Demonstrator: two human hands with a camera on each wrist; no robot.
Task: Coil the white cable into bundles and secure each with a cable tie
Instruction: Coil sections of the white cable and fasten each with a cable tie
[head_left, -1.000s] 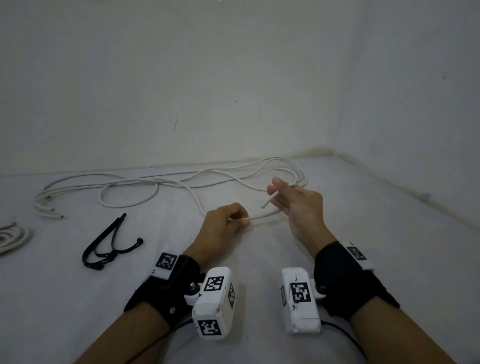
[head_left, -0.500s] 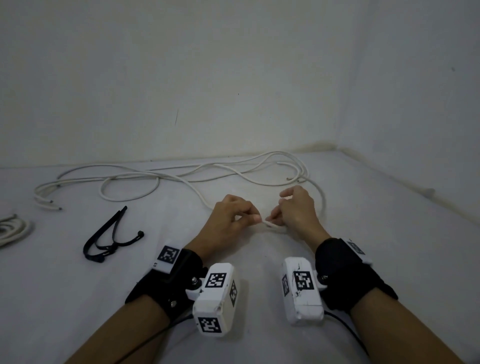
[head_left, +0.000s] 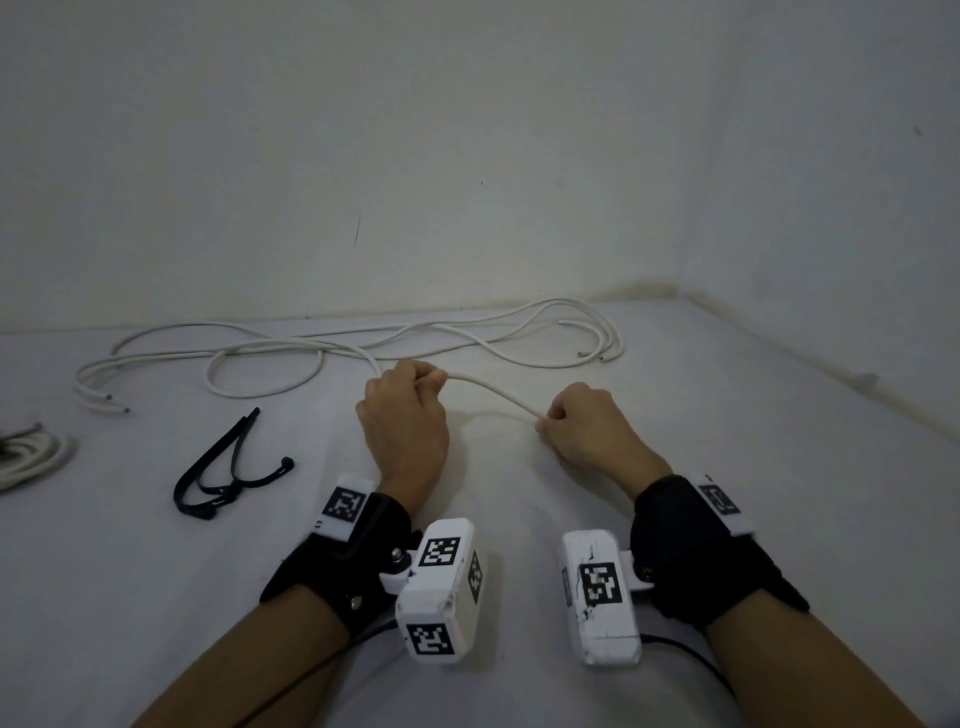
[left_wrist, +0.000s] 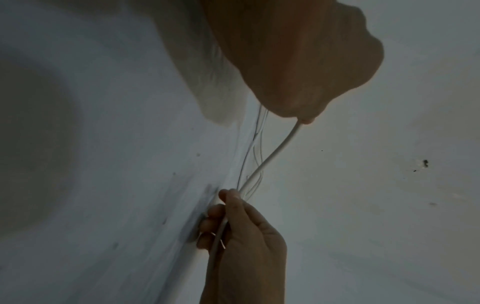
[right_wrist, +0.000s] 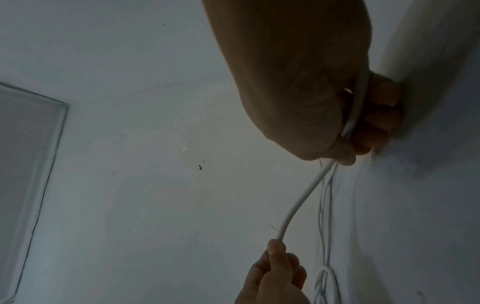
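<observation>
Head view, left to right: a finished coil at the bench edge, black cable ties, then the left hand and right hand, fingers clamped on the white cable spanning them; loose loops lie behind.

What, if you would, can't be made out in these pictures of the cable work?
- Coiled bundle: head view, cut off by the left edge; any tie unseen.
- White cable end: hidden inside the right hand.
- Black cable ties: overlapping, count unclear.
</observation>
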